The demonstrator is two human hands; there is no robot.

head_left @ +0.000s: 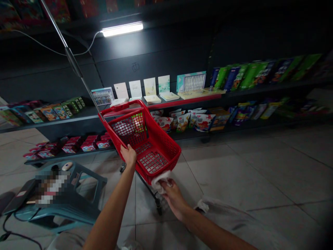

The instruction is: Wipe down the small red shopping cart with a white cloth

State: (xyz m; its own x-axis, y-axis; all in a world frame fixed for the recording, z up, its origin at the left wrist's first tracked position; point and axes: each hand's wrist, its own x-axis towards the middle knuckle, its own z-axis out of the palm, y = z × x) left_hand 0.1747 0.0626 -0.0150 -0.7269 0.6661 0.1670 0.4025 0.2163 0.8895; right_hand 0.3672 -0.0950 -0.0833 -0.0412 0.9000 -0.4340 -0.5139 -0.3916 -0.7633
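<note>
A red plastic shopping basket (145,139) with a mesh wall and floor sits on a wheeled trolley frame, and a thin metal pole (74,62) rises from its far corner. My left hand (128,155) grips the basket's near left rim. My right hand (174,198) presses a white cloth (159,181) against the basket's near corner. A green-and-red item (137,122) shows through the mesh at the back, partly hidden.
Dark store shelves (182,104) hold snack bags, cards and boxes ahead. A blue plastic stool (78,198) with a pixelated object on it stands at the lower left, and a black cable (15,229) trails nearby. Pale floor tiles (247,173) stretch to the right.
</note>
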